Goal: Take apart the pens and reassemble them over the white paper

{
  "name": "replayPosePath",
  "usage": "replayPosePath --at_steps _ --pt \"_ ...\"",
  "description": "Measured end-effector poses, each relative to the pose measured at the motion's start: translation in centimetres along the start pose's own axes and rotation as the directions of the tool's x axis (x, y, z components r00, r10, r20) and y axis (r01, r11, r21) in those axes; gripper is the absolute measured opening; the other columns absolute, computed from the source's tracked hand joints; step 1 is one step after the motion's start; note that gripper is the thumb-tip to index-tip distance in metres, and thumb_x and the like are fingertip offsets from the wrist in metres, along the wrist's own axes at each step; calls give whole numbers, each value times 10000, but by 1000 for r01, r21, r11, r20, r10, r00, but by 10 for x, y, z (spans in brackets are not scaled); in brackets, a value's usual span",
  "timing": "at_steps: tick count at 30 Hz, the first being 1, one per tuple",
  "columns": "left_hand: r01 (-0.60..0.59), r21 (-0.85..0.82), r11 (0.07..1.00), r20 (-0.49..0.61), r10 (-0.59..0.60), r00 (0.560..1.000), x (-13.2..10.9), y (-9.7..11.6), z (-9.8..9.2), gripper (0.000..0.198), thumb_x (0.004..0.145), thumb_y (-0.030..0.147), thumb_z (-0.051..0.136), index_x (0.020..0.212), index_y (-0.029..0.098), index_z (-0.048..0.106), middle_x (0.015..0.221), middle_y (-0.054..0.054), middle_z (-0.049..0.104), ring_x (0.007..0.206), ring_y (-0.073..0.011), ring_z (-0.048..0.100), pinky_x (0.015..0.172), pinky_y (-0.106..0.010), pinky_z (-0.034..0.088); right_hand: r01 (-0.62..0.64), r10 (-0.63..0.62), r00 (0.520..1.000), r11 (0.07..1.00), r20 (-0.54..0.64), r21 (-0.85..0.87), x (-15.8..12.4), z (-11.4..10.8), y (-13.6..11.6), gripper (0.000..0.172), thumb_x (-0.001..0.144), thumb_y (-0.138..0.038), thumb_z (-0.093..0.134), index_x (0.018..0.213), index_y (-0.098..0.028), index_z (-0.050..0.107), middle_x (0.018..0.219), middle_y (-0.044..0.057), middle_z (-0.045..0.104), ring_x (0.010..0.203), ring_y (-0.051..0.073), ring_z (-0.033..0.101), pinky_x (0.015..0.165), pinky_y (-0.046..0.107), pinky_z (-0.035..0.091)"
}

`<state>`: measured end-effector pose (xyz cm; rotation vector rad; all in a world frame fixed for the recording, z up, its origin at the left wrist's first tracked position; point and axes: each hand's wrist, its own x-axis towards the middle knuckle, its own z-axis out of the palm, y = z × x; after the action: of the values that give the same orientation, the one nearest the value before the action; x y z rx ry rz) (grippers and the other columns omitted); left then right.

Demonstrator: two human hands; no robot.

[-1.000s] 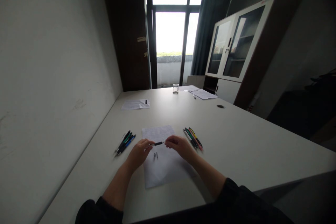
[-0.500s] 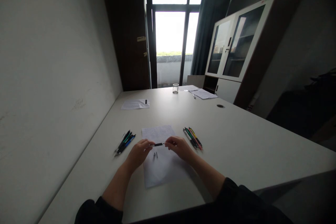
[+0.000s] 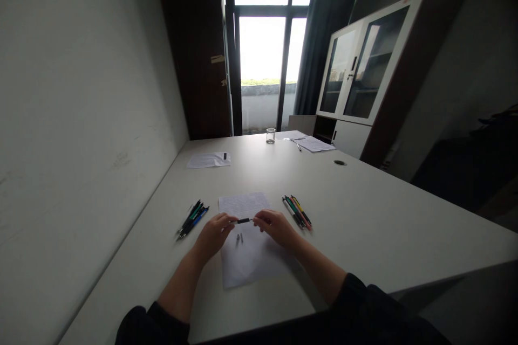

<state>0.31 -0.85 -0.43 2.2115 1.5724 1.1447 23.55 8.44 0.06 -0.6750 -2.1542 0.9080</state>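
A pen with a dark grip [image 3: 243, 221] is held level above the paper between both hands. My left hand [image 3: 217, 232] is closed around its left end. At the other end, my right hand [image 3: 275, 225] pinches a thin piece that sticks out of the barrel and looks like the refill; the fingertips hide most of it. Below the pen, two small pen parts [image 3: 239, 238], one of them a metallic tip, lie on the lower half of the sheet of paper [image 3: 243, 269]. Handwritten lines cover the sheet's upper part.
Several pens [image 3: 191, 222] lie bunched to the left, and several more [image 3: 297, 212] to the right. Farther back are a paper [image 3: 206, 160] with a dark strip, a glass jar [image 3: 270, 136], more papers [image 3: 313, 144] with a pen, and a cable hole [image 3: 340, 163].
The pen has risen very slightly, its right end tilting up a little. Both hands keep the same hold, and the small parts on the paper have not moved.
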Motion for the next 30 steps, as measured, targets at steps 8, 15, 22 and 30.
replayPosePath --at_steps 8,15,22,30 --pt "39 78 996 -87 -32 996 0 -6 -1 216 887 126 540 1040 241 639 989 -55 664 940 -219 631 809 -323 511 23 -24 1000 991 -1 -133 2 -1 1 192 866 -391 636 856 -216 715 798 34 674 616 143 567 600 266 455" --pt "72 116 991 -145 -55 988 0 -13 1 254 859 78 530 1039 234 617 1002 -53 661 949 -225 624 837 -341 499 61 -8 977 967 213 -246 3 11 -11 165 829 -359 699 942 -245 737 929 32 673 737 153 622 712 260 478" --pt "76 133 988 -151 -55 987 0 -14 1 243 867 86 524 1036 235 616 993 -52 661 936 -221 625 824 -331 501 65 51 957 921 286 -383 8 28 -13 264 824 -406 707 1048 -268 721 985 37 662 880 198 632 801 289 469" --pt "73 139 988 -163 -50 985 0 -13 2 258 843 60 543 1021 231 619 975 -47 662 927 -219 620 818 -325 490 42 64 954 938 291 -344 9 31 -10 196 785 -335 752 970 -269 739 968 29 647 893 197 628 818 282 471"
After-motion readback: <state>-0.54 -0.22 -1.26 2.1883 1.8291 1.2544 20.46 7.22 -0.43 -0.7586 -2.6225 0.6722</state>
